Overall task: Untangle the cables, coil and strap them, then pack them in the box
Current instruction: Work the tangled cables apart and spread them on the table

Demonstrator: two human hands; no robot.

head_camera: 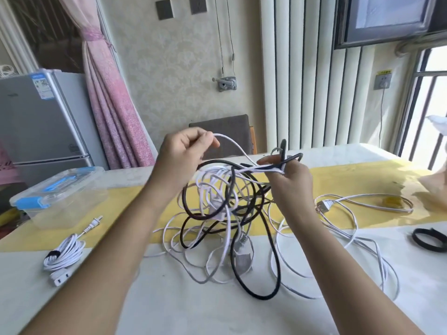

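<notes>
The left hand (183, 153) is raised above the counter (193, 315), and its thumb and curled fingers (205, 141) pinch a white strand (238, 147). The right hand (290, 182) grips a bunch of black and white strands, fingers curled round them. The tangle (217, 213) hangs between both hands and spills onto the counter. A strapped white coil (65, 252) lies at the left, near the clear box (58, 201). A black strap (428, 239) lies at the far right.

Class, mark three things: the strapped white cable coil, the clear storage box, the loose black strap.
Strapped white cable coil (69, 249): head view, on its white loops.
Clear storage box (60, 213): head view, on its front wall.
Loose black strap (415, 237): head view, on its left bend.
</notes>
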